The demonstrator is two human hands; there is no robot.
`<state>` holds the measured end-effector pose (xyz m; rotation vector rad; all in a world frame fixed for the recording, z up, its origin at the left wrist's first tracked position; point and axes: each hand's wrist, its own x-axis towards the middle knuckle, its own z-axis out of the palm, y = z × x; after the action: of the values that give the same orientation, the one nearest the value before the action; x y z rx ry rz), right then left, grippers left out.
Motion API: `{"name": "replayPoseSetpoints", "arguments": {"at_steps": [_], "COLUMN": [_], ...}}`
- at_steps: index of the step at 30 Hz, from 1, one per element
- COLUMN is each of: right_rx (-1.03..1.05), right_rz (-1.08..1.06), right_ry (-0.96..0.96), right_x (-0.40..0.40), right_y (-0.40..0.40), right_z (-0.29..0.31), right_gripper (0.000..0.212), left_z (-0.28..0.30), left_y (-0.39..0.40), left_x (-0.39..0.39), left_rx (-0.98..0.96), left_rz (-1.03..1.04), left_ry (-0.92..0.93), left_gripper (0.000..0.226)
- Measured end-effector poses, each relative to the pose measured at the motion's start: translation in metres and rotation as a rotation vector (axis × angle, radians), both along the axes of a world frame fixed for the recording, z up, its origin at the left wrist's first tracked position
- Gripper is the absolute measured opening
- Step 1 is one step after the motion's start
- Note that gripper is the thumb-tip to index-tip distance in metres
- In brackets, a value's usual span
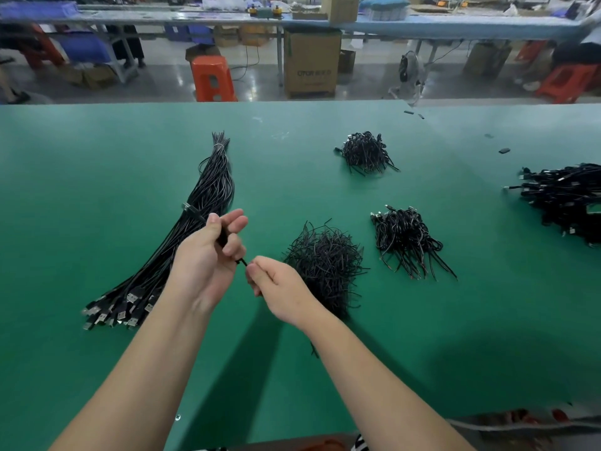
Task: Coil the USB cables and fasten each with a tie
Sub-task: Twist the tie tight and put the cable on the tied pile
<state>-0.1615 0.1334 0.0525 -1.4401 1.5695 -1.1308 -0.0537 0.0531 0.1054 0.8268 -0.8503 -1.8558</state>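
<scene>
One coiled cable (223, 237) sat clamped in the left hand (208, 255), fingers curled round it, above the near-centre of the green table (97, 157). A tie (242, 262) projected from the coil toward the right hand (276, 284), whose fingertips pinched its end (the pinch itself was partly hidden). Just right lay the pile of loose ties (325, 265); left, the bundle of uncoiled cables (195, 222); farther right and far, heaps of finished coils (406, 239). Risk, as judged: a slack left grip would let the coil spring open before the twist locked, and a short hold could let the tie slip.
</scene>
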Motion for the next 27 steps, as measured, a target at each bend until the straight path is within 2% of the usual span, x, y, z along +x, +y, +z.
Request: {"name": "replayPoseSetpoints", "arguments": {"at_steps": [6,8,10,13,17,18,22,25,27], "right_rx": [0.084,0.144,0.150,0.092,0.076,0.070,0.027,0.030,0.058], "right_rz": [0.035,0.086,0.078,0.035,0.024,0.015,-0.013,-0.007,-0.034], "right_ry": [0.142,0.029,-0.203,-0.404,-0.353,-0.398,-0.564,-0.607,-0.550], "right_x": [-0.002,0.000,0.001,-0.002,-0.002,0.000,0.004,0.002,0.000], "right_y": [0.008,0.006,0.005,0.002,0.000,0.001,0.001,0.000,-0.001], "right_z": [-0.008,-0.005,-0.001,0.002,-0.002,0.000,0.000,-0.002,-0.005], "right_gripper": [0.024,0.016,0.029,0.028,0.021,0.017,0.029,0.034,0.035], "left_z": [-0.006,-0.011,-0.014,-0.015,-0.017,-0.018,-0.019,-0.017,-0.014], "left_y": [0.001,0.005,0.009,0.013,0.014,0.014,0.014,0.014,0.015], "left_x": [0.005,0.004,0.005,0.008,0.011,0.012,0.013,0.016,0.018], "left_rx": [-0.077,-0.100,-0.106,-0.086,-0.104,-0.106,-0.088,-0.136,-0.207], "left_rz": [-0.047,-0.070,-0.107,-0.192,-0.242,-0.250,-0.293,-0.383,-0.460], "left_ry": [-0.121,-0.174,-0.214,-0.143,-0.049,-0.046,-0.038,-0.104,-0.195], "left_gripper": [0.033,0.031,0.031,0.033,0.033,0.033,0.032,0.032,0.034]}}
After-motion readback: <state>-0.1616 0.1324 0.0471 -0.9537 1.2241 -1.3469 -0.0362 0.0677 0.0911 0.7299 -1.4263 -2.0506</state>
